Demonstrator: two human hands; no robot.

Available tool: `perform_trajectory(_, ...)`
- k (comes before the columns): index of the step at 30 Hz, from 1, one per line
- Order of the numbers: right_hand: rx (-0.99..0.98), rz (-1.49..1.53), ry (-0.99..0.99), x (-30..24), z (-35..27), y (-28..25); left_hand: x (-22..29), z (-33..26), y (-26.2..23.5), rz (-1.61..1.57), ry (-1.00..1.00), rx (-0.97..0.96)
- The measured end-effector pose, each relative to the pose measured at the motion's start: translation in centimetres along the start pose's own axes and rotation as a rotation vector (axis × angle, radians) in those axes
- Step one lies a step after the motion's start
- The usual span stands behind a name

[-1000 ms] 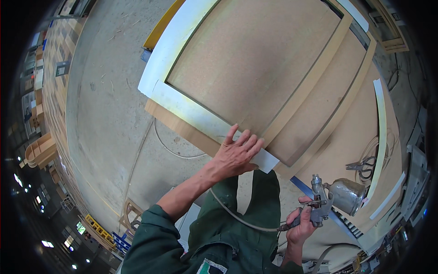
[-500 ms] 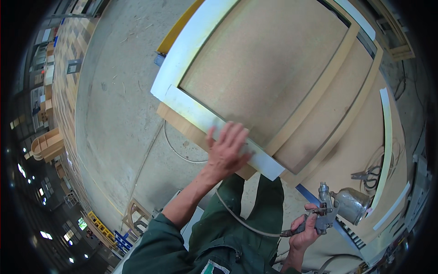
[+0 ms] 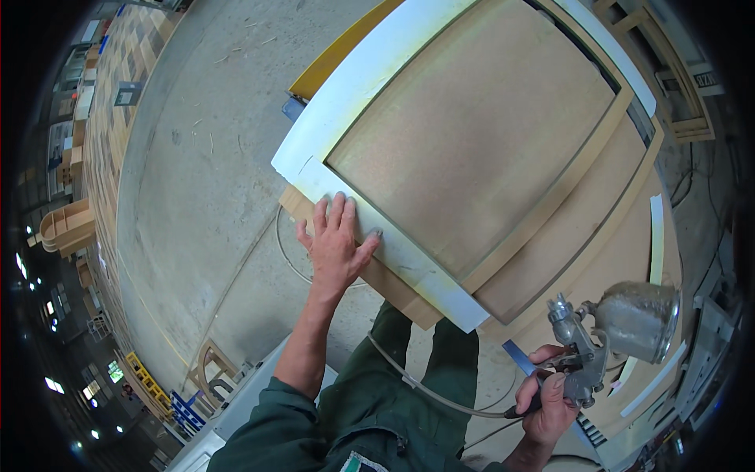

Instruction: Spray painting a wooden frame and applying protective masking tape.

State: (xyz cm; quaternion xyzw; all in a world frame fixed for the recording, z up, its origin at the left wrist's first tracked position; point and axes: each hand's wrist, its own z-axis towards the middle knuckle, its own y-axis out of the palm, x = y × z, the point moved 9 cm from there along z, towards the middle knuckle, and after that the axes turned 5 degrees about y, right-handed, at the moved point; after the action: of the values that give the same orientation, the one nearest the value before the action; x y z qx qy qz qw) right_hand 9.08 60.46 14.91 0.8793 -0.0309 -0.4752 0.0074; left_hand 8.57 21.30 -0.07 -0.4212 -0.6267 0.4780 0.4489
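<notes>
My left hand (image 3: pixel 334 248) lies with spread fingers on the near white strip (image 3: pixel 421 271) of a flat panel, toward its left corner. Yellowish tint shows on the white surface. Under that strip, a bare wooden board (image 3: pixel 389 287) juts out toward me. In my right hand (image 3: pixel 548 405), the fingers wrap around the handle of a metal spray gun (image 3: pixel 580 354). Its silver cup (image 3: pixel 635 318) points right and hides part of the table. A grey hose (image 3: pixel 432 395) runs from the gun's handle across my legs.
Brown board (image 3: pixel 472 141) and wooden strips (image 3: pixel 566 189) fill the panel's middle. A thin pale strip (image 3: pixel 657 236) lies at the table's right. Wooden frames (image 3: pixel 676 94) stand at the far right. The concrete floor (image 3: pixel 204 181) spreads on the left, near stacked furniture parts (image 3: pixel 67 224).
My left hand has moved left along the white strip, and its fingers now rest spread. My right hand has shifted right with the spray gun, which now covers the scissors seen before.
</notes>
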Motion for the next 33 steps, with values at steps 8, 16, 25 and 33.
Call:
perform_trajectory(8,-0.246,-0.017,0.157,-0.6,4.9,6.0,-0.5,0.4,-0.2,0.037,-0.032,-0.072)
perform_trajectory(16,-0.531,0.028,0.279,0.8,8.5,9.1,-0.4,0.2,0.3,0.069,-0.079,-0.084)
perform_trajectory(25,-0.524,-0.021,0.214,4.5,10.2,10.2,-0.1,0.2,0.9,0.127,-0.094,-0.063)
perform_trajectory(33,-0.36,0.049,0.148,3.4,11.0,8.4,-0.2,0.1,0.7,0.127,-0.089,-0.056)
